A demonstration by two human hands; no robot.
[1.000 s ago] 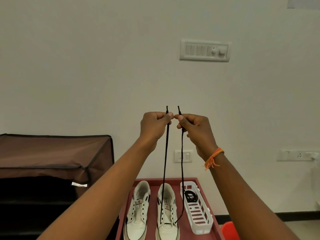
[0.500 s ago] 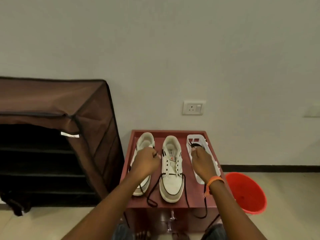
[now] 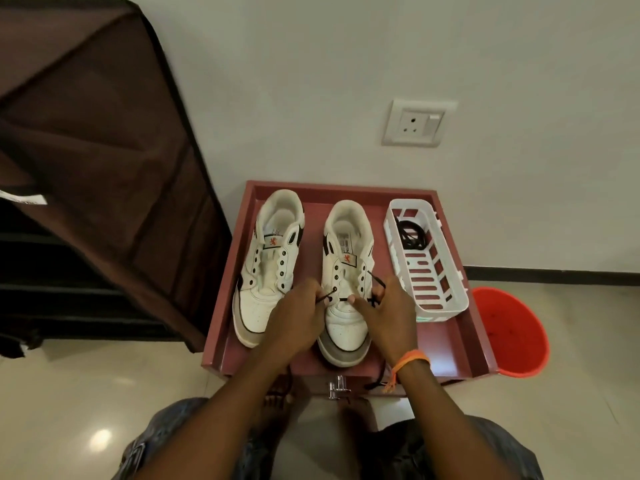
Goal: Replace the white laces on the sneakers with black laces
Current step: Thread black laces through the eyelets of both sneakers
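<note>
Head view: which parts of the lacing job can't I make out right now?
- Toe-end eyelets of the right sneaker: covered by the left hand and right hand.
- Black lace: one short bar shows between the hands; its tails drop behind the tray front edge.
- Coil in the white basket: too small to count laces.
- Left sneaker eyelets: look empty; toe side partly behind the left hand.

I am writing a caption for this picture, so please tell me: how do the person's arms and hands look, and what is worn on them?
Both arms are bare, with no sleeves in view. The left hand wears nothing: no ring, watch or glove shows. The right hand is also bare, but at its wrist sits an orange thread band with loose frayed ends hanging from it.
</note>
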